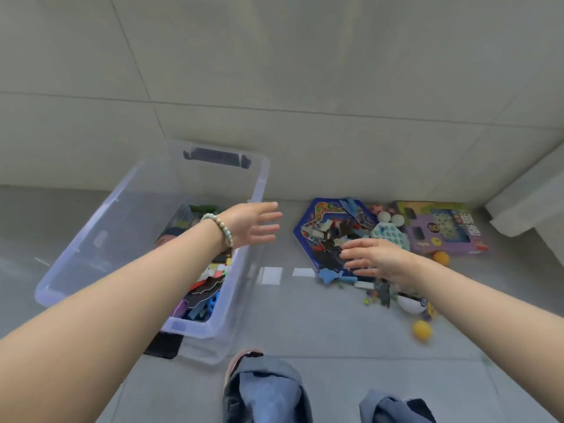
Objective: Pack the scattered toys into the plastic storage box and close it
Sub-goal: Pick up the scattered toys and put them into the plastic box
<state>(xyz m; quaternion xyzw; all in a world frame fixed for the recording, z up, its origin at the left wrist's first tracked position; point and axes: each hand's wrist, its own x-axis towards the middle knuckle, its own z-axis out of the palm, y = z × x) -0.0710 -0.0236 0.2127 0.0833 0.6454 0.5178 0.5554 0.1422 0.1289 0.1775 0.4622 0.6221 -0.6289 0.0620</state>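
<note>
Grey floor (305, 331) w/ yellow ball (422, 330) nearest. Clear box (122, 215) sat open at left, toys (207, 288) piled inside. L hand (253, 224) hovered over its rim, R hand (378, 259) over blue hex tray (308, 230); both had fingers spread, holding nothing. Purple game box (442, 230) lay by wall (305, 87).

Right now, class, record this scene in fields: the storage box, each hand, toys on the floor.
Box: clear plastic storage box, open, partly filled with toys
Left: left hand open, above the box's right rim
Right: right hand open, over blue hexagonal tray of puzzle pieces
Floor: purple cardboard game box by the wall; orange ball beside right forearm
</note>
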